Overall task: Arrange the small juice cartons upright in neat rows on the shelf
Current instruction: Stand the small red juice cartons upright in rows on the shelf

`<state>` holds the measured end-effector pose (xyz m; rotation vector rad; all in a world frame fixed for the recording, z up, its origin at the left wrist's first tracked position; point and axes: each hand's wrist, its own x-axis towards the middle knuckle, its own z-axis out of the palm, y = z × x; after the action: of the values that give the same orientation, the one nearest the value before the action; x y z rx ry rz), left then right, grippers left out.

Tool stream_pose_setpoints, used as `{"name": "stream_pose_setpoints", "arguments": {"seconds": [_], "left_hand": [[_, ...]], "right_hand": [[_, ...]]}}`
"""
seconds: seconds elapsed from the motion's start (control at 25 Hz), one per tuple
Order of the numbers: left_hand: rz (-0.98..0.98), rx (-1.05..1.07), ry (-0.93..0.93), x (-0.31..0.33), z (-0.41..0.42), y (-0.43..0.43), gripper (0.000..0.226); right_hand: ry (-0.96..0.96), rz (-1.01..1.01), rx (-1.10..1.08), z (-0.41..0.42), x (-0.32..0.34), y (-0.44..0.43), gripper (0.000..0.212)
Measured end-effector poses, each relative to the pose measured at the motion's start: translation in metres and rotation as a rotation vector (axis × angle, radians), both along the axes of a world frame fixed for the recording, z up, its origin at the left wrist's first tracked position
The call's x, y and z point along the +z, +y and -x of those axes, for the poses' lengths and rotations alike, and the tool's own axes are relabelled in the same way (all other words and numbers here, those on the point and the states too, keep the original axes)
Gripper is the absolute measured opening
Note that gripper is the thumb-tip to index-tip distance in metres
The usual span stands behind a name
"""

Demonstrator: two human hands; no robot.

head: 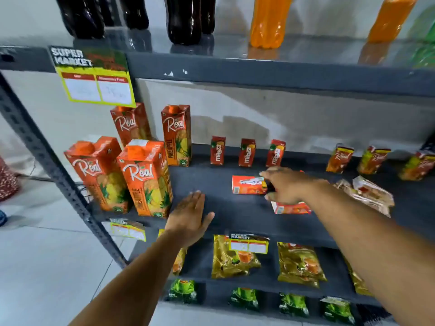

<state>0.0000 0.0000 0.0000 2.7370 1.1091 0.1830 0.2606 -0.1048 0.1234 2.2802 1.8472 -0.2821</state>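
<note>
Three small red Maaza cartons [247,152] stand upright in a row at the back of the dark shelf [211,182]. Further right stand three small Real cartons [339,159]. One small carton [247,184] lies flat mid-shelf, and my right hand [286,184] has its fingers around the carton's right end. Another flat carton [290,207] lies just below that hand. My left hand [189,216] rests palm down on the shelf's front part, fingers spread, holding nothing.
Several tall Real pineapple cartons [143,177] fill the shelf's left end. A clear snack packet [369,195] lies to the right. Soda bottles [267,21] stand on the shelf above; gold pouches [233,256] and green packs [182,290] sit on shelves below.
</note>
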Motion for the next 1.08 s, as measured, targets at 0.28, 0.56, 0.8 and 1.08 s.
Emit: {"name": "stream_pose_setpoints", "arguments": {"seconds": [0.28,0.56,0.8,1.08], "left_hand": [[-0.159,0.004,-0.014,-0.015,0.002,0.016,0.066],[-0.175,0.040,0.024,-0.012,-0.001,0.011,0.067],[-0.155,0.046,0.061,-0.014,-0.002,0.011,0.069],[-0.164,0.044,0.068,-0.015,-0.002,0.012,0.070]], "right_hand": [[-0.200,0.094,0.070,-0.016,-0.032,0.068,0.063],[-0.056,-0.040,0.276,-0.016,-0.019,0.088,0.056],[-0.087,-0.225,0.762,0.037,0.003,0.101,0.052],[-0.120,-0.176,0.853,0.038,0.015,0.097,0.068]]}}
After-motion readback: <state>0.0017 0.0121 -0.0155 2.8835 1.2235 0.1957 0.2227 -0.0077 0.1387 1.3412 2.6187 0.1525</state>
